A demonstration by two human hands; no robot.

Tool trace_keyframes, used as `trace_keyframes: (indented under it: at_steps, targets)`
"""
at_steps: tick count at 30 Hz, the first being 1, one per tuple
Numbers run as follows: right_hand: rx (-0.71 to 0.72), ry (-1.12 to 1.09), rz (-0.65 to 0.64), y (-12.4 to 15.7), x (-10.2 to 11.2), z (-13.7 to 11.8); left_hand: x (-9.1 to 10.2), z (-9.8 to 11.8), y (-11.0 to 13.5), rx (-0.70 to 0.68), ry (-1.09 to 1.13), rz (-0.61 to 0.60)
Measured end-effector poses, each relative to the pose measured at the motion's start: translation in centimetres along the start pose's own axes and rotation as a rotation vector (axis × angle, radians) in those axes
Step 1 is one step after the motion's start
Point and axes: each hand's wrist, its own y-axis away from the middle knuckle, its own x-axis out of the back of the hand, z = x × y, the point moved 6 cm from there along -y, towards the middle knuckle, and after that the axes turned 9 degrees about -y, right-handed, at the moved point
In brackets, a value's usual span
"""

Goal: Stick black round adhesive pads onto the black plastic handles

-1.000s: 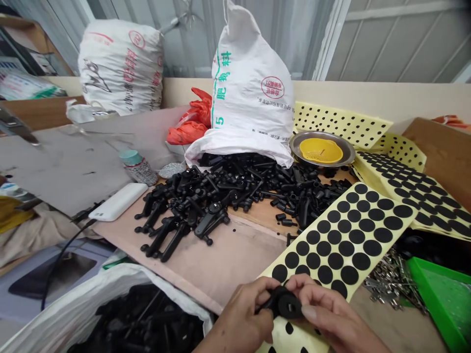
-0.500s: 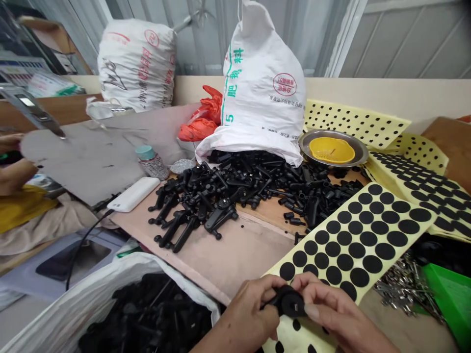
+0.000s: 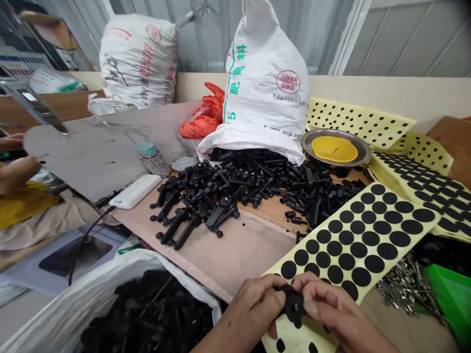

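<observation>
At the bottom centre, a black plastic part (image 3: 294, 305) with a rounded body and a small metal piece in its face is held between both hands. My left hand (image 3: 253, 304) is closed on its left side, the thumb pressed on top. From the right, my right hand (image 3: 329, 305) pinches its edge between thumb and fingers. Beneath and behind the hands lies a yellow sheet of round black stickers (image 3: 358, 235). Another yellow sheet with smaller black dots (image 3: 289, 333) shows below the part. My fingers hide some of the part.
Behind lies a heap of black plastic parts (image 3: 221, 186) at the mouth of a white sack (image 3: 267, 88). A white bag of black parts (image 3: 147, 314) stands lower left. Small metal pieces (image 3: 408, 289) and a green tray (image 3: 451, 294) are at right. Another person's arm (image 3: 18, 174) shows far left.
The black plastic part has turned in my hands, and a small tab now points down from it. My left thumb has moved up onto it. The view has shifted slightly.
</observation>
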Motion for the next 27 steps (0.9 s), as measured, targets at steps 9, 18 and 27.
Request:
trace_keyframes:
  at_steps: [9,18,27]
  targets:
    - [-0.032,-0.099,-0.035,0.0,-0.2,1.0,-0.4,-1.6,-0.4,0.023,0.112,-0.031]
    - [0.012,0.051,-0.025,-0.1,-0.2,0.3,-0.3,-1.4,-0.1,0.022,0.077,-0.005]
    - [0.132,0.169,-0.036,-0.3,0.3,1.0,-0.6,-1.2,0.4,-0.011,-0.054,0.044]
